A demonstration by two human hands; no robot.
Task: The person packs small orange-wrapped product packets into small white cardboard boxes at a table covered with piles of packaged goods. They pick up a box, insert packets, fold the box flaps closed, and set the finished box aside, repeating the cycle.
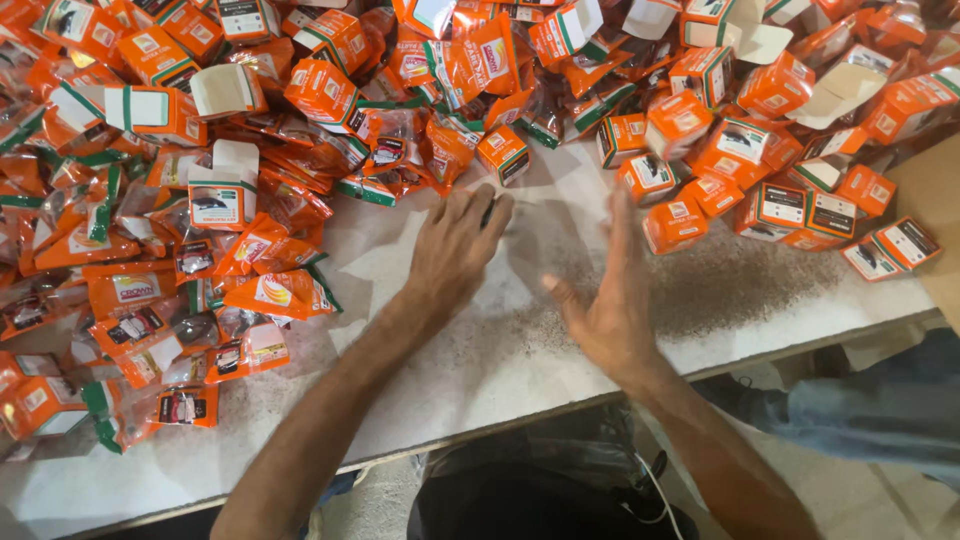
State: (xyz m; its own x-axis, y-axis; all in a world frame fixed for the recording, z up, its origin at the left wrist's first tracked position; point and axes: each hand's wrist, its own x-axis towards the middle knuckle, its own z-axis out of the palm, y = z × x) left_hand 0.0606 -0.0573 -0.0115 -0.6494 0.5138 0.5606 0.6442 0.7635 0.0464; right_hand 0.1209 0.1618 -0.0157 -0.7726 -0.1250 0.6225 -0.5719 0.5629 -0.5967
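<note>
My left hand (pixel 455 248) lies palm down on the white table (pixel 480 360), fingers curled over something small and dark that I cannot make out. It reaches toward a small orange box (pixel 504 153) at the edge of the pile. My right hand (pixel 608 300) is held edge-on with fingers straight and apart, holding nothing, just left of several small orange boxes (pixel 676 222). A heap of orange packets (pixel 270 295) lies to the left of my left hand.
Orange, green and white boxes and foil packets cover the far and left parts of the table. Open white-flapped boxes (pixel 845 90) sit at the back right. Dark speckled dust (pixel 735 285) marks the table on the right. A dark bag (pixel 545 490) lies below the table's front edge.
</note>
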